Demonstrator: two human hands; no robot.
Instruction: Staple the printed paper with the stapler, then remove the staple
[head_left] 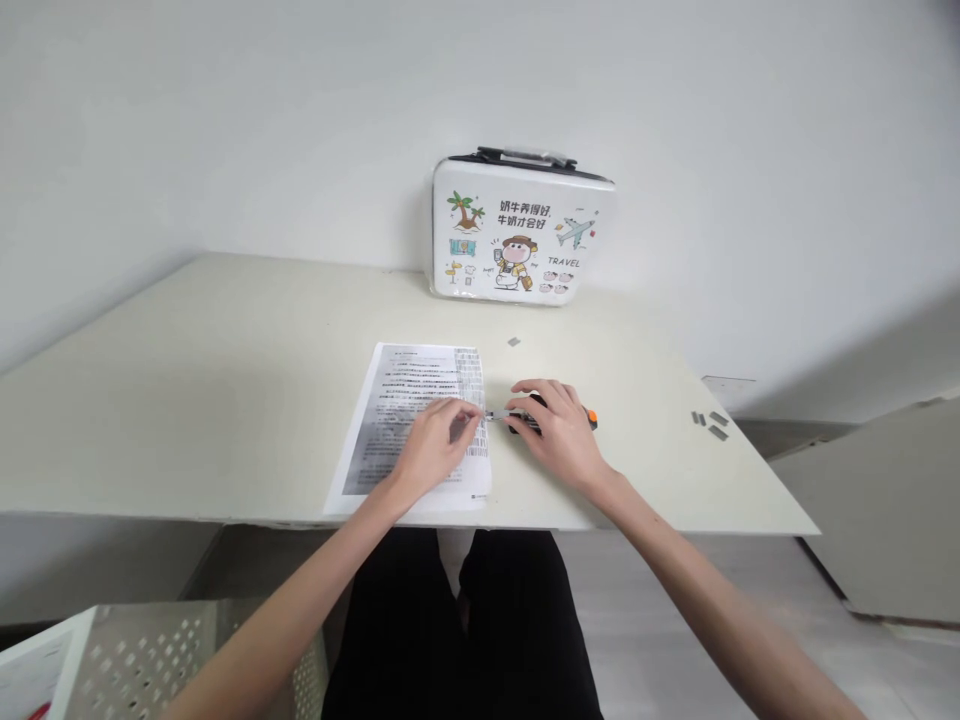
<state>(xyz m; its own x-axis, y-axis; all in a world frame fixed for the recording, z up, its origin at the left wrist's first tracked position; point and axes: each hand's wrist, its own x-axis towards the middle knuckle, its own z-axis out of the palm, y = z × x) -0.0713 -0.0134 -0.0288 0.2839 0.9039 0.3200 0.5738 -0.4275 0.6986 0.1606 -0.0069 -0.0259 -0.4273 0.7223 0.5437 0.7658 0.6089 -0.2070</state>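
Note:
My right hand (559, 428) is curled over a black stapler (517, 429) with an orange end, whose slim metal part points left. The palm and fingers hide much of its body. At the tip of that metal part, my left hand (441, 440) has its thumb and forefinger pinched together. What lies between those fingertips is too small to make out. A printed sheet of paper (375, 420) lies flat under my left hand, dark-shaded on its left side. A small grey staple strip (514, 342) lies beyond the sheet's upper right corner.
A white cartoon-printed case (472, 270) with a black handle stands against the wall at the back of the table (225, 400). Several small grey strips (718, 432) lie near the table's right edge. A perforated basket (142, 660) is below at the left.

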